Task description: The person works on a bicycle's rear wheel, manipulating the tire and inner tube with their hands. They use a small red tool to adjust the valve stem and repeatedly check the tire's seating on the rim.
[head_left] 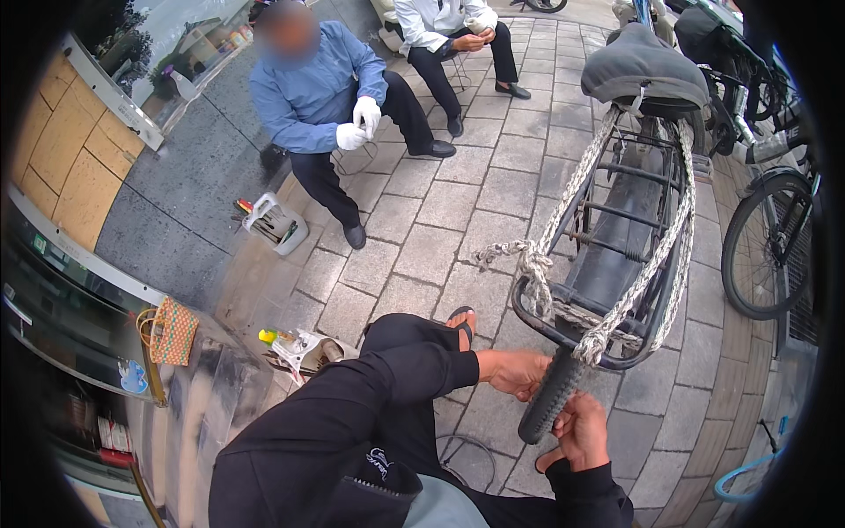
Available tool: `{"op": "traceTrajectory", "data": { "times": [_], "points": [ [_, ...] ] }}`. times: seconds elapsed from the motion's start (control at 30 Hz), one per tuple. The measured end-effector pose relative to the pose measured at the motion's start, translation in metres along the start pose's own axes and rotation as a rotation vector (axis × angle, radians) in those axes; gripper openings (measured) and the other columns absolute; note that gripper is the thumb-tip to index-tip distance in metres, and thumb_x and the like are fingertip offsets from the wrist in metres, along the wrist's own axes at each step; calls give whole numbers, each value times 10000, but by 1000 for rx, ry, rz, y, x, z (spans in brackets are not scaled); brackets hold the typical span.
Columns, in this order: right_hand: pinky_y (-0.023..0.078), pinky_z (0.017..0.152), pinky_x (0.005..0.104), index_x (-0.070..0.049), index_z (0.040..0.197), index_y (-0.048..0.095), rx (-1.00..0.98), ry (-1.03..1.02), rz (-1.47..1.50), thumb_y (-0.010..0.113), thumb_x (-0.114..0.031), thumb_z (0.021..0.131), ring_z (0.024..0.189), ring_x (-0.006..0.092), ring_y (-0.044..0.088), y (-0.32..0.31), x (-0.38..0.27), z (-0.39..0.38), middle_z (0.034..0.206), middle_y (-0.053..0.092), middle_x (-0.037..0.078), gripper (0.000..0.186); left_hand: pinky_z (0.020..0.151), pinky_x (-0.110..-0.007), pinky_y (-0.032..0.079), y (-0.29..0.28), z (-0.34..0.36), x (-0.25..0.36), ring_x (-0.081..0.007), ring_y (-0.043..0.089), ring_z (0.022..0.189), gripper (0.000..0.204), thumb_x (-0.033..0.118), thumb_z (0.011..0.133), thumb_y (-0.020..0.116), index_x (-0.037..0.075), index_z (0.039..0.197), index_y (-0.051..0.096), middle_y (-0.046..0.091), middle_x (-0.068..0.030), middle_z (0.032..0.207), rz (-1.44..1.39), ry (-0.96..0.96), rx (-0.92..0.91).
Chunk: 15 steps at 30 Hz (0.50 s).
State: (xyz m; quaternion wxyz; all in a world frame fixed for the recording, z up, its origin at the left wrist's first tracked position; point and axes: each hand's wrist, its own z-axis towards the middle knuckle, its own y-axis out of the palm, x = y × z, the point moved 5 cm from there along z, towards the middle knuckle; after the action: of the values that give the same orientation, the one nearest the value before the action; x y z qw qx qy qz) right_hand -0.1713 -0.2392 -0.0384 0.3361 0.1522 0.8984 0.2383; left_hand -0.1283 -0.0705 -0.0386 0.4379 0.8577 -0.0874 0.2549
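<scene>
In front of me a bicycle's rear wheel with a black knobbly tire [553,403] stands upright under a black metal rear rack [616,211]. White braided rope [642,295] is tied along the rack and knotted at its near end. My left hand [518,374] is at the tire's left side, its fingers curled and fingertips partly hidden against the wheel. On the right side, my right hand [583,429] is closed, thumb and forefinger pinched by the tire's edge. Whatever lies in that pinch is too small to make out. A grey cover sits on the saddle [645,70].
Two people sit at the upper left, one wearing white gloves [359,125]. A cut-open white jug [277,224] holds tools; another white container [308,352] is by my left leg. Parked bicycles [775,238] line the right. A blue hose [748,480] lies lower right.
</scene>
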Motion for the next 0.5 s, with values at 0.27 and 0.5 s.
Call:
{"op": "traceTrajectory", "data": {
  "times": [0.27, 0.5],
  "points": [
    [399, 390, 274, -42, 907, 557, -11, -7, -67, 541, -136, 993, 454, 138, 516, -3, 4, 7, 686, 572, 45, 128, 494, -240, 381, -17, 29, -15, -59, 558, 623, 128, 238, 990, 642, 114, 997, 674, 639, 37, 769, 256, 69, 76],
    [431, 396, 279, -36, 887, 574, 42, -74, -32, 560, -123, 966, 459, 165, 553, -5, -6, -5, 609, 543, 47, 119, 671, -291, 483, 36, 6, 27, -85, 587, 782, 152, 176, 912, 744, 59, 968, 664, 657, 3, 852, 328, 190, 218]
  ]
}}
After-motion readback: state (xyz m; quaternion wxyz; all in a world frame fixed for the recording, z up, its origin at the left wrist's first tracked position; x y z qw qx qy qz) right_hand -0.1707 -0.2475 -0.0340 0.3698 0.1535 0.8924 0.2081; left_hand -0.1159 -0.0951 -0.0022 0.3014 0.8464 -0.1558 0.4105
